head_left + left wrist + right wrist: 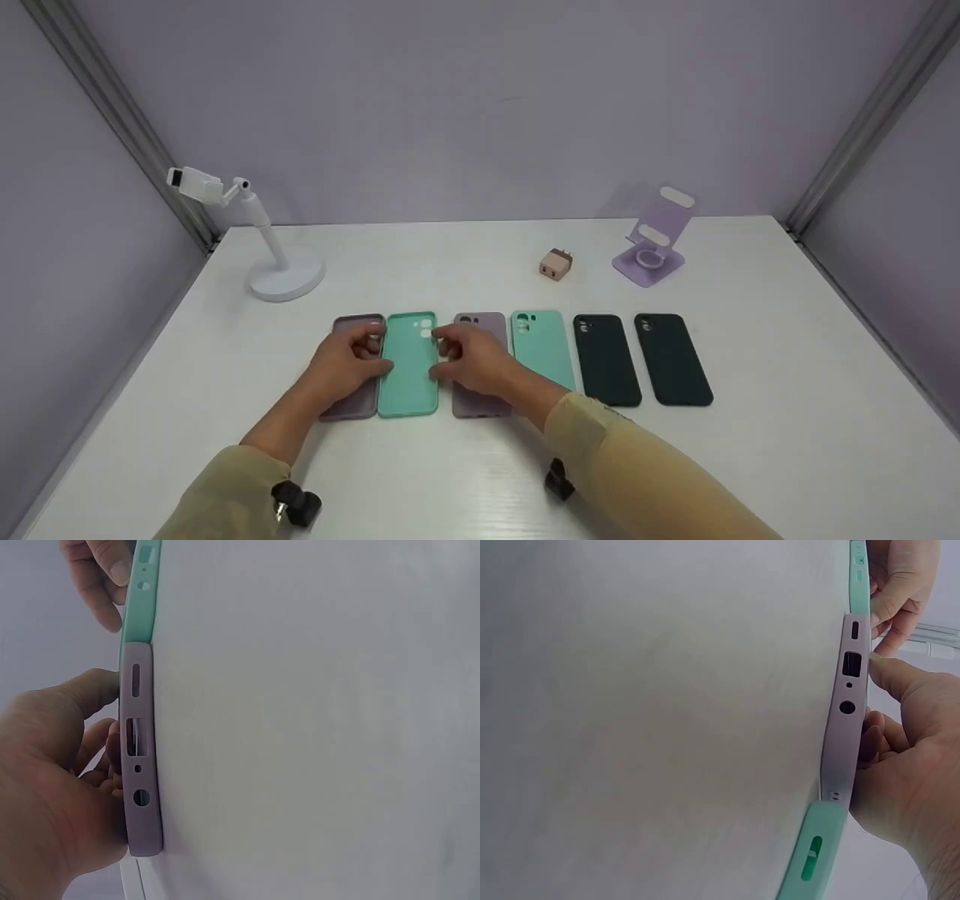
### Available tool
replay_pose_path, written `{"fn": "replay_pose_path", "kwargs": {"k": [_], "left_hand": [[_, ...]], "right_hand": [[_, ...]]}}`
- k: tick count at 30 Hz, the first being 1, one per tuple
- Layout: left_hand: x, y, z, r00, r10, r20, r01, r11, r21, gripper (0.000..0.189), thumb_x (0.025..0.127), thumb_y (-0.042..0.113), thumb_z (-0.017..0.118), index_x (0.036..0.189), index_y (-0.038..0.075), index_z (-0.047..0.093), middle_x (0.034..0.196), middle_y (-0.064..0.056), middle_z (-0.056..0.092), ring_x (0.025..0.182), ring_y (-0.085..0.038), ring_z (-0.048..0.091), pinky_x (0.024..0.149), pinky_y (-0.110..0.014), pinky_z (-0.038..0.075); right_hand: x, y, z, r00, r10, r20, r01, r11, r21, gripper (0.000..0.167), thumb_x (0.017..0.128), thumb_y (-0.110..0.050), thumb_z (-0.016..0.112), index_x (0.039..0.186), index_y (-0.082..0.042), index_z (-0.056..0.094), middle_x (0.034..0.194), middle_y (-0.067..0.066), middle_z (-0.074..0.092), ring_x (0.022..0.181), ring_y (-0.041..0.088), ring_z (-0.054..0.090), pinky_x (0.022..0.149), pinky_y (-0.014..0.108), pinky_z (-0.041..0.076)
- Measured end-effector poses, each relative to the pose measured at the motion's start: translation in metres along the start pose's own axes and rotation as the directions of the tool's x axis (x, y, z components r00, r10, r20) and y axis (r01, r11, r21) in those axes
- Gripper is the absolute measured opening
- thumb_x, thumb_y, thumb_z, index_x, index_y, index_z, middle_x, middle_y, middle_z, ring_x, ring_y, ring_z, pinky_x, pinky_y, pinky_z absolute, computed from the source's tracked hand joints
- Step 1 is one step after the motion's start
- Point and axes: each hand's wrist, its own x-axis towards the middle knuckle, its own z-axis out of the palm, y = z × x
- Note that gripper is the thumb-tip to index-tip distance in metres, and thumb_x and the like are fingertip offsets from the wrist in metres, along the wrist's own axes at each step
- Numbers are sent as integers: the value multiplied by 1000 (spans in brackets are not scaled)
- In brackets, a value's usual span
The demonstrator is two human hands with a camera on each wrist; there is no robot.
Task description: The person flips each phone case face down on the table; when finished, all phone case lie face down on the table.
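Observation:
Two hands meet at a mint green phone case [409, 379] that lies with its hollow side up. My left hand [337, 367] holds its left long edge by thumb and forefinger, over a mauve phone case [352, 403], also hollow side up. On the right long edge are the thumb and forefinger of my right hand [480, 360]. Beneath that hand lies a second mauve case [480, 405], back up, partly covered. The left wrist view shows the first mauve case's port end [141, 772] next to the mint edge [141, 615].
Right of the hands lie another mint case [546, 345] and two dark cases [607, 367], backs up. Behind stand a white stand [285, 277], a pink charger plug [555, 265] and a purple phone stand [654, 238]. Lilac walls [480, 150] bound the white table [420, 480].

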Motion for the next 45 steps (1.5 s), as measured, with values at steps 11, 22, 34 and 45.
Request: {"fn": "replay_pose_path", "kwargs": {"k": [11,22,34,45], "left_hand": [[5,5,-9,999,-8,47,8,1000,-10,58,94,11,80,147,2,60,115,-12,67,103,-25,61,84,-33,52],[7,20,-13,998,-31,62,29,999,26,59,90,10,73,147,1,59,112,-10,66,100,-24,60,77,-32,51],[3,36,-4,1000,-8,0,8,992,-122,58,94,9,71,151,8,58,130,-14,59,112,-27,61,86,-30,53],[1,38,1,999,-36,-25,30,978,-207,56,95,11,75,149,11,60,133,-13,59,112,-26,61,85,-27,54]], "right_hand": [[-1,-2,-2,1000,23,18,-23,1000,9,58,96,-21,82,150,-15,61,108,-2,63,100,16,57,87,31,49],[0,1,0,1000,-20,12,20,1000,-13,55,96,-17,80,148,-11,62,106,0,63,96,15,56,83,30,48],[0,1,-3,1000,19,6,-19,1000,5,57,96,-17,81,149,-15,61,110,-1,62,100,15,56,86,31,49],[-3,2,1,999,-35,-10,35,999,6,61,96,-11,81,153,-17,58,119,-5,64,103,15,56,88,32,50]]}}
